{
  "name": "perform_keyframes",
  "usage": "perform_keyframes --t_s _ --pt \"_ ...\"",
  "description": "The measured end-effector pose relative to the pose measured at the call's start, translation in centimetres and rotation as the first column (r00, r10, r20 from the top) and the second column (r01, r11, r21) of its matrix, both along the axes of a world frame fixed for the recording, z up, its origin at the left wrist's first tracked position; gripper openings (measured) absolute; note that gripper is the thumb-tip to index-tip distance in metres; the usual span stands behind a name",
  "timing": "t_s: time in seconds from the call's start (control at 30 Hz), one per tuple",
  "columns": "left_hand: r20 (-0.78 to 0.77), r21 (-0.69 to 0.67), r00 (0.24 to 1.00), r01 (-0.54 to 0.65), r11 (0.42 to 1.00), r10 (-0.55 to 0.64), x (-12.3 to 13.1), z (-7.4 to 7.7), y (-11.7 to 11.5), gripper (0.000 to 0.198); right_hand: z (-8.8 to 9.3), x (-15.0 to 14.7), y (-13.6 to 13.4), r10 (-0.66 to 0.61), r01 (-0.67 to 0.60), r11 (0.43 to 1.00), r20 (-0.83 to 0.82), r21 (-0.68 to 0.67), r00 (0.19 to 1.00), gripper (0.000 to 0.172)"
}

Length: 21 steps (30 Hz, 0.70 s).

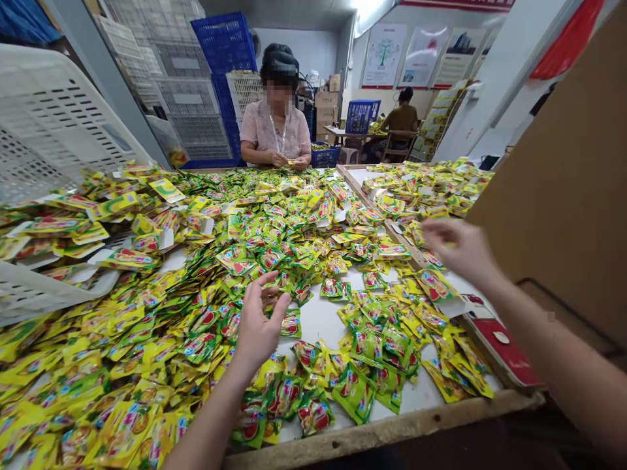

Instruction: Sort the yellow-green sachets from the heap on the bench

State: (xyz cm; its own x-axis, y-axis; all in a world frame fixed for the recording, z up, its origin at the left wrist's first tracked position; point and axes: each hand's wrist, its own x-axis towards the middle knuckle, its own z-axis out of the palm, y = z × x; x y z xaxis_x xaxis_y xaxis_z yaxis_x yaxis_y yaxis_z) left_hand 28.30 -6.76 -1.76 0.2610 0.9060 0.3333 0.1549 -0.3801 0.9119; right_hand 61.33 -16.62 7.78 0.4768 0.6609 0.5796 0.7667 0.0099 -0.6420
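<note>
A wide table (323, 320) is heaped with several small green and yellow sachets (274, 228) printed with red fruit. My left hand (258, 320) hovers palm-up just above the pile near the table's middle, fingers spread and holding nothing. My right hand (458, 245) is raised over the table's right edge, blurred, fingers loosely apart with nothing in them. A green sachet (434, 284) lies just below it. More sachets (313, 411) lie along the near wooden edge (392, 427).
A white plastic crate (49, 124) leans at the left. A second sachet pile (426, 186) fills a tray at the right. A person in a pink shirt (277, 127) sits across the table. A cardboard sheet (563, 189) stands at the right, a red-and-white card (499, 343) below it.
</note>
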Motion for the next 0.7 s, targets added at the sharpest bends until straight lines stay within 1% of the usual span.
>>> perform_keyframes --t_s 0.03,0.07,0.1,0.13,0.17,0.2,0.23,0.3,0.37,0.4,0.47,0.5,0.53,0.57,0.6,0.67,0.7 --pt "-0.027 0.039 1.0 -0.003 0.999 0.004 0.0 0.0 0.0 0.037 -1.9 -1.7 -0.3 0.093 -0.092 0.991 0.005 -0.094 0.996 0.029" --pt "-0.054 0.072 0.999 0.011 0.997 -0.007 0.1 -0.1 -0.1 0.033 -3.9 -3.4 -0.5 0.205 -0.199 0.955 0.007 -0.218 0.979 0.04" --pt "-0.084 0.095 0.996 0.044 0.994 -0.036 0.2 -0.1 -0.3 0.03 -5.8 -4.9 -0.7 0.356 -0.307 0.859 0.046 -0.409 0.933 0.053" --pt "-0.119 0.11 0.989 0.1 0.989 -0.086 0.4 0.0 -0.4 0.026 -7.5 -6.0 -0.9 0.448 -0.333 0.772 0.091 -0.54 0.89 0.062" --pt "-0.164 0.119 0.975 0.169 0.978 -0.148 0.8 0.1 -0.6 0.024 -8.9 -6.7 -1.1 0.51 -0.325 0.706 0.132 -0.63 0.85 0.066" --pt "-0.227 0.124 0.951 0.242 0.962 -0.21 1.2 0.3 -0.7 0.022 -10.0 -7.1 -1.3 0.549 -0.296 0.662 0.176 -0.688 0.817 0.068" --pt "-0.315 0.124 0.912 0.314 0.941 -0.263 1.8 0.6 -0.7 0.021 -10.7 -7.1 -1.5 0.56 -0.268 0.653 0.214 -0.708 0.8 0.067" --pt "-0.513 0.105 0.798 0.426 0.899 -0.318 3.7 1.2 -0.2 0.022 -11.3 -6.6 -1.9 0.568 -0.265 0.659 0.235 -0.703 0.789 0.061" --pt "-0.651 0.073 0.692 0.466 0.882 -0.312 6.5 1.5 1.0 0.024 -11.1 -5.9 -2.2 0.557 -0.317 0.684 0.189 -0.658 0.809 0.053" --pt "-0.678 0.066 0.671 0.464 0.884 -0.301 8.2 1.5 1.8 0.025 -10.9 -5.6 -2.4 0.531 -0.344 0.711 0.147 -0.613 0.834 0.048" --pt "-0.705 0.068 0.662 0.419 0.906 -0.253 11.6 1.1 3.6 0.034 -10.2 -5.6 -2.7 0.439 -0.37 0.788 0.028 -0.492 0.898 0.039" --pt "-0.714 0.068 0.662 0.391 0.918 -0.229 13.1 0.7 4.4 0.038 -9.8 -5.7 -2.9 0.384 -0.371 0.822 -0.059 -0.431 0.921 0.036" --pt "-0.72 0.066 0.661 0.367 0.928 -0.21 14.3 0.4 5.1 0.041 -9.5 -5.9 -3.1 0.334 -0.376 0.846 -0.172 -0.378 0.927 0.034" --pt "-0.721 0.065 0.664 0.348 0.935 -0.197 15.3 0.0 5.6 0.042 -9.2 -6.1 -3.3 0.289 -0.385 0.862 -0.306 -0.328 0.907 0.034" --pt "-0.718 0.065 0.67 0.337 0.939 -0.191 15.9 -0.2 5.9 0.042 -9.0 -6.2 -3.5 0.247 -0.397 0.874 -0.448 -0.28 0.859 0.033" --pt "-0.692 0.076 0.695 0.337 0.938 -0.194 16.1 -0.4 6.0 0.038 -8.9 -6.4 -3.8 0.164 -0.39 0.902 -0.688 -0.186 0.707 0.029" --pt "-0.669 0.085 0.715 0.343 0.935 -0.202 15.8 -0.2 5.9 0.034 -8.9 -6.4 -3.8 0.125 -0.359 0.921 -0.762 -0.148 0.635 0.026"
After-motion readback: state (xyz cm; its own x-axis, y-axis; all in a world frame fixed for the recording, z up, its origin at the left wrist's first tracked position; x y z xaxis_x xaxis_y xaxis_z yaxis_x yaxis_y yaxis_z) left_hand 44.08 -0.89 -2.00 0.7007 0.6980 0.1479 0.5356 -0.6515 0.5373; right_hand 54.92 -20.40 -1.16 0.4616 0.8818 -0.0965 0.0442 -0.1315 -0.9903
